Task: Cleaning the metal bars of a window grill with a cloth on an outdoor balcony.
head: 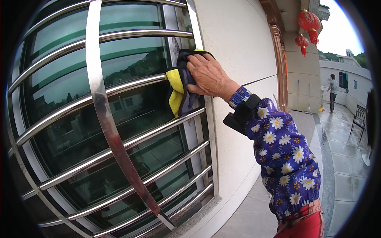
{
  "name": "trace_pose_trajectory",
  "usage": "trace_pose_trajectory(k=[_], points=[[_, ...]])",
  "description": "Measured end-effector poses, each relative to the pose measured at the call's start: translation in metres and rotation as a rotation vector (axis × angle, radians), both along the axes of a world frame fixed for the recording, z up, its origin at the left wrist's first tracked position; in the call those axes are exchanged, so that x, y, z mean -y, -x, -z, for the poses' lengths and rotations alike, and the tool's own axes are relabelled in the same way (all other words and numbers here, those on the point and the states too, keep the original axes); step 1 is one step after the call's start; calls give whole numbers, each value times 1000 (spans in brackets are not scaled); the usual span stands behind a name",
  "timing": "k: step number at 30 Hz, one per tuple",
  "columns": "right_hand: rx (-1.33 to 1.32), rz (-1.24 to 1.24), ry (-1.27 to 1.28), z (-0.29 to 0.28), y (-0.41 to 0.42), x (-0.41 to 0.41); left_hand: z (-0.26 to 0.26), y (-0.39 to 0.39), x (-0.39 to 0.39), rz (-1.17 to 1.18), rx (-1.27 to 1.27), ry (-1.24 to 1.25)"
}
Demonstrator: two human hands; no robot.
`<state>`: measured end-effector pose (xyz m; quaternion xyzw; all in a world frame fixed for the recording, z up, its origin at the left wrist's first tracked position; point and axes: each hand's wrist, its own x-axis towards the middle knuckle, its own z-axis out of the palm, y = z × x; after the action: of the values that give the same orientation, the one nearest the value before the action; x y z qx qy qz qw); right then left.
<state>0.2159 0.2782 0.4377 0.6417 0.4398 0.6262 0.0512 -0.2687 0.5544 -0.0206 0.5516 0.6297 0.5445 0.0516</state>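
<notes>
My right hand (207, 74) grips a yellow and dark grey microfibre cloth (175, 90) with black edging. The cloth is draped around a horizontal bar (137, 83) of a stainless steel window grille, close to the grille's right upright (209, 119). A wide flat steel strip (104, 113) crosses the bars at the middle. Behind the bars is a dark glass window (134, 65) with reflections of hills and buildings. A blue daisy-print sleeve cover (282, 148) and a black wrist strap (242, 114) are on my right arm. My left hand is out of view.
A pale wall (235, 44) adjoins the grille, above a stone sill (199, 211). Red lanterns (308, 20) hang at the upper right near a brown column (278, 59). A person (332, 92) stands far off on the tiled yard (339, 142), beyond a black metal chair (359, 120).
</notes>
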Motion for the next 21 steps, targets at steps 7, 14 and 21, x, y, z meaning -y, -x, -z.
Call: trace_pose_trajectory(k=[7, 14, 21], points=[[-182, -250, -198, 87, 15, 3, -10, -16, -2, 12, 63, 142], [-395, -415, 58, 76, 4, 2, 21, -9, -47, 346, 484, -209], [-478, -464, 11, 53, -8, -36, 28, -4, -50, 389, 487, -245]])
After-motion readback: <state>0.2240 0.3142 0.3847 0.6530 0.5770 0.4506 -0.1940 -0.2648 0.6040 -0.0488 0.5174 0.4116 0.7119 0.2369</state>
